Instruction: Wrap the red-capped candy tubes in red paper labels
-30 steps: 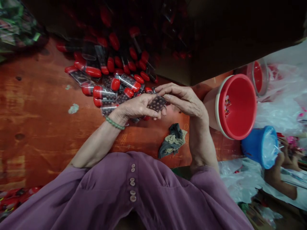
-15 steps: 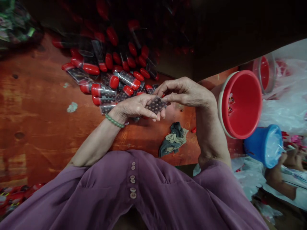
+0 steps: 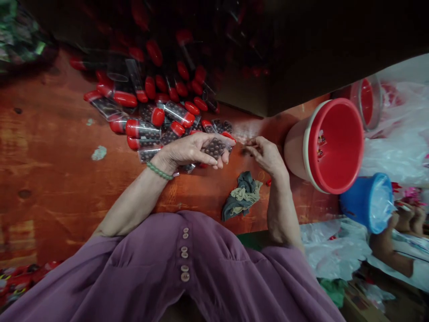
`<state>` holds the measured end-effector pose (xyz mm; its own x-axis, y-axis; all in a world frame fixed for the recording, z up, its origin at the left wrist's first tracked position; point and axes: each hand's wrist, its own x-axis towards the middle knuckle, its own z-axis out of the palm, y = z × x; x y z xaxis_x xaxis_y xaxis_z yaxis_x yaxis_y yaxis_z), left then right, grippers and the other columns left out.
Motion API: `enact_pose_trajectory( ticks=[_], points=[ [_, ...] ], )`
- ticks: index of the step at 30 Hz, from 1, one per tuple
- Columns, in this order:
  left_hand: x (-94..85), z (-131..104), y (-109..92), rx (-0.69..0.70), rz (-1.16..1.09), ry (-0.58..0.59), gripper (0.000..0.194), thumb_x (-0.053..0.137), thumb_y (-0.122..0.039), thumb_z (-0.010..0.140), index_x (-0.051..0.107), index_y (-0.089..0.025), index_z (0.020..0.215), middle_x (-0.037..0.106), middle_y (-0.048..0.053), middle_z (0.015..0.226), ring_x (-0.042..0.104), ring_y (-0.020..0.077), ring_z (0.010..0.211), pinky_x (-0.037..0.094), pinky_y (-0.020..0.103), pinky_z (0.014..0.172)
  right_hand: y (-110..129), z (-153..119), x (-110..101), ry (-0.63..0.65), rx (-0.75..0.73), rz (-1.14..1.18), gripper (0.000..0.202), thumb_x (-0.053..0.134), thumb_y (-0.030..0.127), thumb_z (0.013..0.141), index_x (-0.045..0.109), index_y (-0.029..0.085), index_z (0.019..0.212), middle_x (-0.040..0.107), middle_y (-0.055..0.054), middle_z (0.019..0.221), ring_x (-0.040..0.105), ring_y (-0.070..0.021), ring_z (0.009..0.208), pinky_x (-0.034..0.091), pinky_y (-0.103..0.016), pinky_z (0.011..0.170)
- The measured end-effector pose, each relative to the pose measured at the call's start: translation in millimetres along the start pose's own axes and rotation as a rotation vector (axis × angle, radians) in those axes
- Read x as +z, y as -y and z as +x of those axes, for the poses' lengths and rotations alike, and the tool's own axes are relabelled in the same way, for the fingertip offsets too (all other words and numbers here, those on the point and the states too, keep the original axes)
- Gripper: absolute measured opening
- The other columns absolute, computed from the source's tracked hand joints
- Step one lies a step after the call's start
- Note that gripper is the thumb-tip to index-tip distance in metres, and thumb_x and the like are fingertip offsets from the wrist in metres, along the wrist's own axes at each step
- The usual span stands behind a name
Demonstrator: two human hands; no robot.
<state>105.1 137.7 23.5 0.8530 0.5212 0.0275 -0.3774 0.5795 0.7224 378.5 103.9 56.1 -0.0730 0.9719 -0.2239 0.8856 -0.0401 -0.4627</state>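
Note:
My left hand (image 3: 191, 148) holds a clear plastic tube (image 3: 216, 147) packed with small dark brown balls. Its thumb lies along the near side, and the tube's open-looking end points right. Just right of it, low over the orange tabletop (image 3: 201, 190), is my right hand (image 3: 266, 156) with its fingers drawn together. A dark blur shows at those fingertips; what it is I cannot make out. Behind my left hand lies a heap of similar clear tubes (image 3: 144, 129) with red caps (image 3: 157, 117), many filled with dark balls.
A crumpled dark cloth (image 3: 243, 197) lies in front of my hands. To the right stand a red basin (image 3: 348, 147) in a pale bucket and a blue bucket (image 3: 360, 201), with plastic bags (image 3: 398, 156) beyond. A dark box wall (image 3: 318, 53) overhangs the back. A co-worker's arm (image 3: 390, 250) shows far right.
My right hand has left the tube and moved right and down to the tabletop, its fingers closing where a small dark ball lay. My left hand still holds the tube.

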Motion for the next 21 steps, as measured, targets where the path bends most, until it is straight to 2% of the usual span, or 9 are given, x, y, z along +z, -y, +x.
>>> enact_pose_trajectory(
  ticks=[3,6,11,17,21],
  points=[
    [1.2,1,0,-0.010,-0.004,-0.001,0.051,0.081,-0.010,0.061,0.069,-0.013,0.111,0.073,0.007,0.088,0.070,0.0161,0.075,0.057,0.027,0.070,-15,-8,11,-0.019,0.036,-0.183,0.004,0.058,0.022,0.085,0.060,0.019,0.084,0.062,-0.011,0.092,0.057,-0.0266,0.089,0.048,-0.046,0.086],
    [1.6,1,0,-0.025,0.011,-0.012,0.050,0.082,-0.012,0.063,0.069,-0.013,0.111,0.073,0.008,0.089,0.070,0.0161,0.077,0.057,0.027,0.070,-20,-12,20,-0.034,0.052,-0.219,0.007,0.056,0.024,0.086,0.062,0.019,0.085,0.059,-0.013,0.095,0.055,-0.0288,0.093,0.047,-0.046,0.088],
    [-0.6,2,0,0.005,0.051,-0.036,0.049,0.083,-0.022,0.066,0.069,-0.013,0.113,0.073,0.010,0.092,0.070,0.0175,0.079,0.058,0.029,0.071,-25,-16,31,-0.103,0.081,-0.128,0.013,0.054,0.027,0.088,0.064,0.019,0.091,0.055,-0.010,0.092,0.055,-0.0247,0.085,0.049,-0.042,0.084],
    [5.8,-1,-8,0.031,0.128,-0.181,0.046,0.084,-0.029,0.070,0.069,-0.016,0.111,0.073,0.007,0.093,0.071,0.0157,0.080,0.059,0.026,0.073,-30,-22,37,-0.172,0.106,-0.026,0.015,0.055,0.029,0.087,0.065,0.018,0.090,0.057,-0.007,0.092,0.055,-0.0209,0.085,0.048,-0.039,0.085],
    [14.0,-6,-11,-0.003,0.115,-0.242,0.041,0.084,-0.030,0.071,0.071,-0.017,0.108,0.073,0.007,0.094,0.070,0.0142,0.077,0.059,0.025,0.071,-46,-23,34,-0.200,0.160,0.133,0.011,0.058,0.028,0.084,0.062,0.018,0.083,0.059,-0.004,0.086,0.053,-0.0173,0.081,0.046,-0.035,0.084]
  ],
)
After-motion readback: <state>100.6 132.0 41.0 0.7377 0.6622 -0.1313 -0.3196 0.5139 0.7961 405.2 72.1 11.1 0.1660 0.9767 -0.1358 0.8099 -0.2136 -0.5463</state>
